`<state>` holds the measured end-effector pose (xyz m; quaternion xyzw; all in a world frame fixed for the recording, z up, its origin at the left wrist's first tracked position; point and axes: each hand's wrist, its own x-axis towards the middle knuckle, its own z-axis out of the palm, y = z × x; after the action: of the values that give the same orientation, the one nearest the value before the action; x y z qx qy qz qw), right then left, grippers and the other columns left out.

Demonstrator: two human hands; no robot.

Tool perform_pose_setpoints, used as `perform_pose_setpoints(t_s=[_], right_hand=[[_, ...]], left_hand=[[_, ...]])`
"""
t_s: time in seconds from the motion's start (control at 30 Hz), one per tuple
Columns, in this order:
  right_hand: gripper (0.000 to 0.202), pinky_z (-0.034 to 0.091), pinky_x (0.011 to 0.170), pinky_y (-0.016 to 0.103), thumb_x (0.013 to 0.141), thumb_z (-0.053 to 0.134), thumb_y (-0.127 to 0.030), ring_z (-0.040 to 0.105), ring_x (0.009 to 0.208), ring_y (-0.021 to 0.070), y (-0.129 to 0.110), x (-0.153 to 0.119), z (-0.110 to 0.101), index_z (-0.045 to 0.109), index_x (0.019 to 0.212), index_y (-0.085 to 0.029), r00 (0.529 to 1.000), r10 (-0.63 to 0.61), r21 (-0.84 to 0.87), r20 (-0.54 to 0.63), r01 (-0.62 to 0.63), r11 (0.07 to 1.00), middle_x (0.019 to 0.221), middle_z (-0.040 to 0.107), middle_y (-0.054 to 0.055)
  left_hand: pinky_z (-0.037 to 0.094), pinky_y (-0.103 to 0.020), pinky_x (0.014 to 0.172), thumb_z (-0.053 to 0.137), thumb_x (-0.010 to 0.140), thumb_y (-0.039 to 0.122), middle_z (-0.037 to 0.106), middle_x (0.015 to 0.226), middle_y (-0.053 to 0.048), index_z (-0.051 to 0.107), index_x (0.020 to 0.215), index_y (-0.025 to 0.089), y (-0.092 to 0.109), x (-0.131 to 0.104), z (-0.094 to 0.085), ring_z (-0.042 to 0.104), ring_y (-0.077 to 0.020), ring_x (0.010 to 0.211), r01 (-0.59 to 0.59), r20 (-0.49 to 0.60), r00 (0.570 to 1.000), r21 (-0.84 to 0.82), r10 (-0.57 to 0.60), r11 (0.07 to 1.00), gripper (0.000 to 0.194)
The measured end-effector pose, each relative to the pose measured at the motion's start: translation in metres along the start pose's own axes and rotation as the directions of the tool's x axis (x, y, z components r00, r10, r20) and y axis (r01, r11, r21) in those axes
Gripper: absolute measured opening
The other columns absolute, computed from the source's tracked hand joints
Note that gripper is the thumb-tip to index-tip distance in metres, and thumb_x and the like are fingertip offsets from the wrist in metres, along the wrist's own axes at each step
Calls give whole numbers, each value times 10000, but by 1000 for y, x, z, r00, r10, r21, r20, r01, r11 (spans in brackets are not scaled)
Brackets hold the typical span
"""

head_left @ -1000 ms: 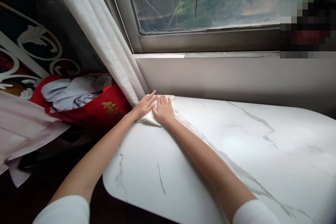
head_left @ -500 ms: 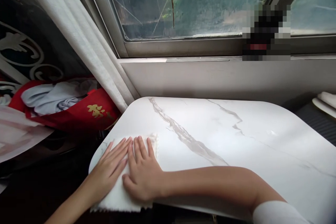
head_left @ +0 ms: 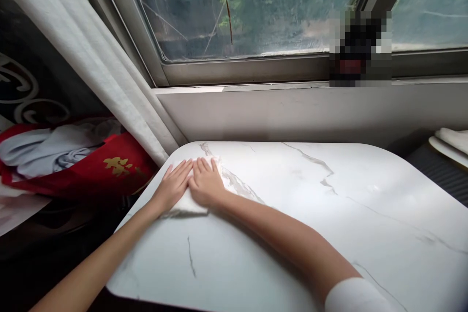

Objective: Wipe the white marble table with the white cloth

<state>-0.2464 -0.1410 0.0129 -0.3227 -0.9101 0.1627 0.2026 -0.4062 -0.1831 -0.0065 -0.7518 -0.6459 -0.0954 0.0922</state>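
A white cloth lies flat on the white marble-patterned table, near its far left corner. My left hand rests palm down on the cloth's left part with fingers stretched out. Beside it, my right hand presses flat on the cloth, its fingers also extended and pointing away from me. The two hands touch or nearly touch, and they cover much of the cloth.
Left of the table, a red bag holds grey-white fabric. A white curtain hangs by the window frame. White folded items lie on a dark ribbed surface at the right.
Both hands and the cloth have moved away from me, from the table's near left edge toward its far left corner. The view has shifted slightly.
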Motion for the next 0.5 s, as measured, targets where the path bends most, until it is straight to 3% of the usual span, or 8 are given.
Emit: perform_pose_setpoints(t_s=[0.13,0.27,0.37,0.5], right_hand=[[538,106,1122,413,923,270,-256,232,1364,222,53,40,-7,320,1387,12,996,76,-108,-54,-81,991,1459,319,169],[534,117,1118,380,923,269,-264,236,1362,202,94,54,-22,329,1390,-12,987,132,-165,-87,-145,976,1460,333,140],[529,112,1118,376,928,261,-267,242,1359,205,108,52,-30,337,1386,-12,983,152,-177,-104,-169,970,1458,340,140],[521,99,1119,381,938,251,-273,232,1363,197,108,42,-33,328,1394,-34,981,156,-191,-117,-176,966,1465,329,132]], left_hand=[[222,-478,1074,242,924,256,378,1433,-74,363,1395,210,0,80,21,312,-218,1335,22,31,999,-19,-22,1000,489],[196,-483,1085,258,920,234,369,1438,-81,385,1379,196,18,133,30,304,-222,1339,32,63,998,-44,-29,999,478],[196,-492,1085,253,925,227,374,1437,-82,395,1370,197,31,149,32,311,-224,1335,25,56,998,-49,-22,998,468],[190,-509,1081,254,928,232,354,1444,-108,378,1378,154,41,145,29,300,-240,1339,20,53,998,-42,-18,999,474]])
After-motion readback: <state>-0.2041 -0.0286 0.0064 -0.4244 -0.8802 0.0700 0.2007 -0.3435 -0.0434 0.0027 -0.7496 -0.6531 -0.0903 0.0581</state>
